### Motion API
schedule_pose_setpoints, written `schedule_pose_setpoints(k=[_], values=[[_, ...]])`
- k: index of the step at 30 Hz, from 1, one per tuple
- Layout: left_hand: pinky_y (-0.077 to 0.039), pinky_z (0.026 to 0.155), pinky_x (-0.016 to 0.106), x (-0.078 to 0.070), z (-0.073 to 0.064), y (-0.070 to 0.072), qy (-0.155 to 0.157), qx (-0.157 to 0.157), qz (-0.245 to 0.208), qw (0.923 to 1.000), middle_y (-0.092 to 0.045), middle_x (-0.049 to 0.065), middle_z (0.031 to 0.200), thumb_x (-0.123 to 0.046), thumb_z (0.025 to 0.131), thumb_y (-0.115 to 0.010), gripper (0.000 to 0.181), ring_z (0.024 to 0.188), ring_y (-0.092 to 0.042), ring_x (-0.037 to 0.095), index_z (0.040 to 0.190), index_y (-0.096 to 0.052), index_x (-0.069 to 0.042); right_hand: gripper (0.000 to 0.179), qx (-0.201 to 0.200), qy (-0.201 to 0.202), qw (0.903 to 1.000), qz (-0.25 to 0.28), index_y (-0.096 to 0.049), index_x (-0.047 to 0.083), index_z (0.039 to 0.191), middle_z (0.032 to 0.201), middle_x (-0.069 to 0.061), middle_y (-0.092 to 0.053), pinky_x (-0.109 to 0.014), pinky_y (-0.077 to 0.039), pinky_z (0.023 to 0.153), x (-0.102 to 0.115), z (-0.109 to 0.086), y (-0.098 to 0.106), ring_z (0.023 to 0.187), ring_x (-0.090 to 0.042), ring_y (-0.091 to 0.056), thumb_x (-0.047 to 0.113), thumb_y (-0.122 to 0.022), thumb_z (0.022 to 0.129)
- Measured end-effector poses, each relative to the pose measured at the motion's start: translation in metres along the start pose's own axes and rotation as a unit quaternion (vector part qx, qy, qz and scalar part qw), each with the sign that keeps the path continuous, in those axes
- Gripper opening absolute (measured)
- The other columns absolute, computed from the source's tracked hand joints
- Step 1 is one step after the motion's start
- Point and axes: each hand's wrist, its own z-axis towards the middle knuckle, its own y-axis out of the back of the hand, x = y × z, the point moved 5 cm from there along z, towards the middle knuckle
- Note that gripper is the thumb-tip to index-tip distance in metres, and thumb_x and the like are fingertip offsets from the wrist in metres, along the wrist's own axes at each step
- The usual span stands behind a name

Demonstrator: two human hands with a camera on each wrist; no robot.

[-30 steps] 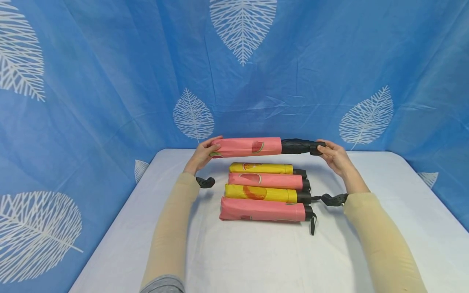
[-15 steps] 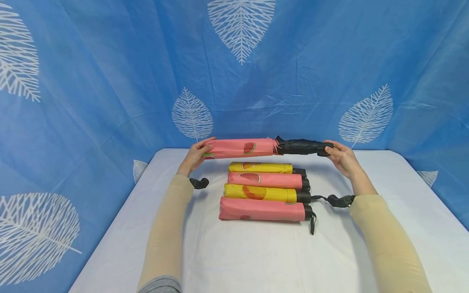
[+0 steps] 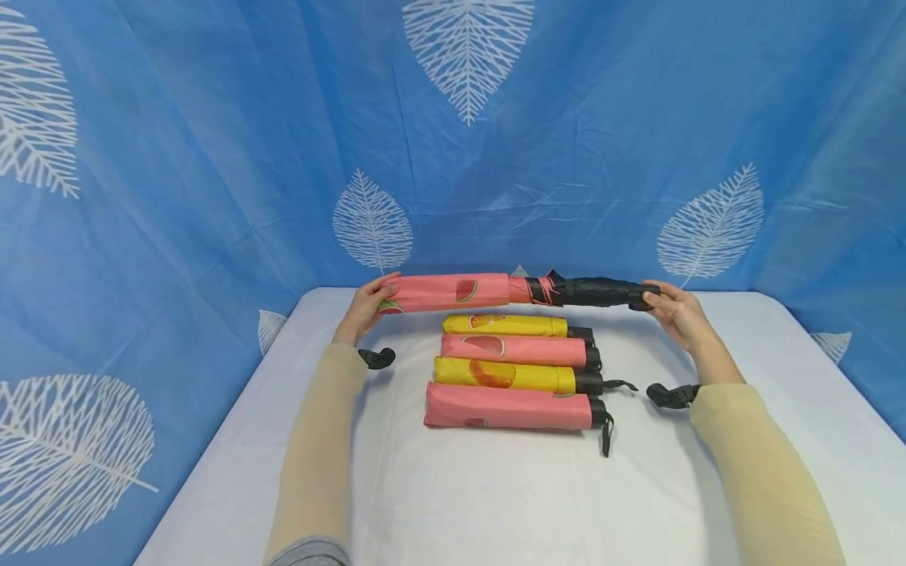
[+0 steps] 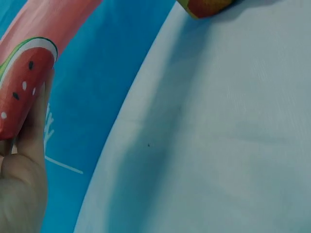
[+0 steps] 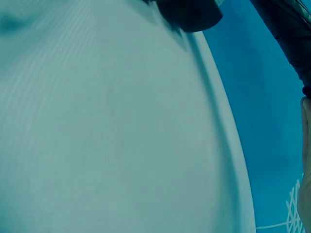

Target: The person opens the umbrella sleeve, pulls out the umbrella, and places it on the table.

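A folded umbrella (image 3: 598, 292) with a black lower part is stretched level above the back of the table, partly out of its pink sleeve (image 3: 446, 292) printed with watermelon slices. My left hand (image 3: 361, 309) grips the sleeve's far left end; in the left wrist view the fingers lie behind the sleeve (image 4: 29, 82). At the other end, my right hand (image 3: 681, 316) holds the black handle (image 3: 643, 297). Between sleeve and black part, pink cloth and ragged black-and-pink folds show. The right wrist view catches only an edge of that hand (image 5: 305, 189) beside the dark umbrella (image 5: 286, 34).
Below lie several sleeved umbrellas side by side, handles right: a yellow one (image 3: 524, 325), a pink one (image 3: 538, 349), another yellow one (image 3: 527, 376) and a front pink one (image 3: 524, 406). The white table (image 3: 488, 495) meets a blue leaf-patterned curtain (image 3: 566, 173) behind.
My hands have moved apart, left hand leftward and right hand rightward. The held umbrella has slid further out of its sleeve, baring pink-and-black folds. The umbrellas on the table have stayed put.
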Motion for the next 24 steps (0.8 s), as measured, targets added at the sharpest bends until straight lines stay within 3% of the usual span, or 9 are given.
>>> schedule_pose_setpoints(k=[4, 7, 11, 13, 17, 21, 24], values=[[-0.053, 0.071, 0.024, 0.0, -0.007, 0.002, 0.018, 0.001, 0.016, 0.9997, -0.058, 0.005, 0.111, -0.018, 0.096, -0.057, 0.054, 0.083, -0.063, 0.012, 0.145, -0.037, -0.006, 0.035, -0.011, -0.015, 0.9994, -0.031, -0.047, 0.013, 0.128, 0.143, -0.015, -0.022, -0.015, -0.044, 0.085, -0.006, -0.003, 0.009, 0.097, 0.001, -0.059, 0.006, -0.056, 0.095], [-0.053, 0.072, 0.026, 0.0, -0.013, 0.004, 0.024, 0.006, 0.016, 0.9996, -0.058, 0.004, 0.112, -0.016, 0.097, -0.055, 0.055, 0.084, -0.063, 0.012, 0.146, -0.034, -0.004, 0.034, -0.024, -0.024, 0.9987, -0.038, -0.05, 0.016, 0.127, 0.137, -0.009, -0.031, -0.014, -0.045, 0.083, -0.009, -0.005, 0.017, 0.096, 0.002, -0.058, 0.008, -0.058, 0.094], [-0.053, 0.073, 0.025, 0.009, -0.011, 0.014, 0.027, -0.007, 0.01, 0.9996, -0.057, 0.004, 0.114, -0.018, 0.096, -0.056, 0.055, 0.085, -0.063, 0.011, 0.146, -0.035, -0.005, 0.032, -0.038, -0.031, 0.9978, -0.044, -0.055, 0.023, 0.123, 0.127, 0.001, -0.04, -0.013, -0.042, 0.063, -0.01, -0.007, 0.029, 0.095, 0.003, -0.058, 0.012, -0.059, 0.094], [-0.053, 0.072, 0.024, 0.015, -0.009, 0.021, 0.028, -0.024, 0.016, 0.9992, -0.056, 0.004, 0.115, -0.02, 0.096, -0.057, 0.055, 0.085, -0.063, 0.01, 0.145, -0.037, -0.007, 0.038, -0.034, -0.029, 0.9982, -0.039, -0.051, 0.019, 0.131, 0.122, 0.004, -0.044, -0.015, -0.041, 0.061, -0.01, -0.008, 0.033, 0.094, 0.002, -0.059, 0.011, -0.058, 0.095], [-0.052, 0.07, 0.021, 0.022, -0.008, 0.032, 0.034, -0.056, 0.045, 0.9968, -0.055, 0.005, 0.117, -0.023, 0.096, -0.058, 0.053, 0.084, -0.062, 0.007, 0.144, -0.041, -0.01, 0.04, -0.021, -0.022, 0.9995, -0.011, -0.048, 0.012, 0.134, 0.112, 0.01, -0.053, -0.013, -0.045, 0.072, -0.012, -0.009, 0.037, 0.094, -0.001, -0.062, 0.005, -0.055, 0.095], [-0.051, 0.07, 0.019, 0.027, -0.008, 0.036, 0.05, -0.067, 0.065, 0.9944, -0.053, 0.006, 0.124, -0.027, 0.095, -0.059, 0.052, 0.085, -0.061, 0.005, 0.143, -0.044, -0.015, 0.028, -0.014, -0.014, 0.9997, 0.01, -0.06, 0.016, 0.118, 0.106, 0.01, -0.06, -0.014, -0.046, 0.076, -0.015, -0.008, 0.039, 0.093, -0.003, -0.063, 0.001, -0.053, 0.095], [-0.052, 0.072, 0.02, 0.031, -0.008, 0.037, 0.061, -0.062, 0.07, 0.9937, -0.049, 0.008, 0.131, -0.027, 0.095, -0.058, 0.051, 0.087, -0.061, 0.005, 0.143, -0.044, -0.015, 0.026, -0.007, -0.012, 0.9999, -0.006, -0.062, 0.019, 0.112, 0.104, 0.01, -0.062, -0.014, -0.047, 0.078, -0.018, -0.007, 0.038, 0.092, -0.003, -0.063, 0.001, -0.052, 0.096]])
